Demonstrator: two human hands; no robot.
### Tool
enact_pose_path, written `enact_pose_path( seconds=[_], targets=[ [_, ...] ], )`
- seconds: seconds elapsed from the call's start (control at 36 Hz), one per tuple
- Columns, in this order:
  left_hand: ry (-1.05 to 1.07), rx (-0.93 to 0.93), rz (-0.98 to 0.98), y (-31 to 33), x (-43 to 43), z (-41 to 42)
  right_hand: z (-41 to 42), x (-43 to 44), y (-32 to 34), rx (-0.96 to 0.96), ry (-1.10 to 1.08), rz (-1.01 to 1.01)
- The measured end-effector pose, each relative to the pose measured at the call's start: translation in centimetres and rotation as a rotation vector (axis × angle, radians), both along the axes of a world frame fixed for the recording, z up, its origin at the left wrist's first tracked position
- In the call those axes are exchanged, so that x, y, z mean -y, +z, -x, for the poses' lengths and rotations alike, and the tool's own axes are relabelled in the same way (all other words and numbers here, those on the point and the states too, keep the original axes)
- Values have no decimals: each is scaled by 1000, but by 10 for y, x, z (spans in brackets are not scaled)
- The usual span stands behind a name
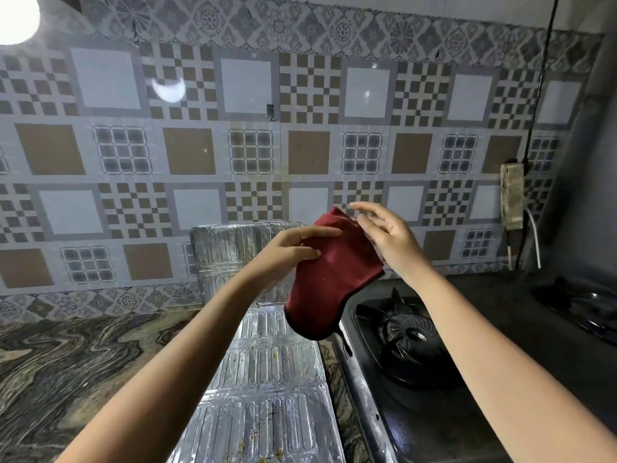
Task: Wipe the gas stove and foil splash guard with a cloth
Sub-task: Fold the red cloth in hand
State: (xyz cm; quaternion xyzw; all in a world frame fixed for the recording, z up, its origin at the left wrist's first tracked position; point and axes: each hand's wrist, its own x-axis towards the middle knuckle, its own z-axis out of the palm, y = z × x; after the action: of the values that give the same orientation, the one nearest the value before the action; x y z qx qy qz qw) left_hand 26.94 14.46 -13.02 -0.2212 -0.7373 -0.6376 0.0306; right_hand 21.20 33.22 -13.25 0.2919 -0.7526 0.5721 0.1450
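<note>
Fingers [310,252] of left hand [287,250] nearly straight, pinching upper left edge of dark red cloth [334,282]. Fingers [369,208] of right hand [390,238] spread and loosely straight, curled round nothing, palm side against cloth's upper right edge. Cloth held in the air above rear left corner of gas stove [417,426], apart from it. Long axis near upright, leaning slightly; peaked top corner pointing up, rounded dark-hemmed bottom pointing down at stove's left rim. Black burner [407,332] on stove just right of that hem, lower down. Foil splash guard [267,379] just left of stove: one panel upright toward the rear, further panels lying flat along stove's left side, yellowish specks on them. Marbled surface [66,362] farther left of stove. Patterned tiled wall [200,155] behind stove. Grimy socket box [510,195] on wall up and right of stove, dark cable running up above it.
</note>
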Motion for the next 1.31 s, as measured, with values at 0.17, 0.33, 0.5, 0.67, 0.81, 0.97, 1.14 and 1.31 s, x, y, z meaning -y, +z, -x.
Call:
enact_pose_path(
  seconds=[0.17,0.33,0.5,0.67,0.81,0.97,1.14,1.31],
  targets=[
    [-63,-2,-303,-1,9,3,-8,1,-35,58,100,60],
    [-78,-27,-375,0,11,6,-18,23,-45,70,187,117],
    [-27,-60,-412,-1,14,8,-23,39,-52,113,260,166],
    [10,-65,-349,0,21,9,-29,49,-53,122,276,204],
    [36,-76,-269,2,27,11,-30,56,-45,155,295,204],
    [-14,-62,-244,11,31,9,-28,67,-45,189,346,205],
    [33,-91,-196,16,36,11,-25,68,-34,183,322,348],
    [196,-177,-57,15,30,17,-13,62,-32,220,353,477]
  ],
)
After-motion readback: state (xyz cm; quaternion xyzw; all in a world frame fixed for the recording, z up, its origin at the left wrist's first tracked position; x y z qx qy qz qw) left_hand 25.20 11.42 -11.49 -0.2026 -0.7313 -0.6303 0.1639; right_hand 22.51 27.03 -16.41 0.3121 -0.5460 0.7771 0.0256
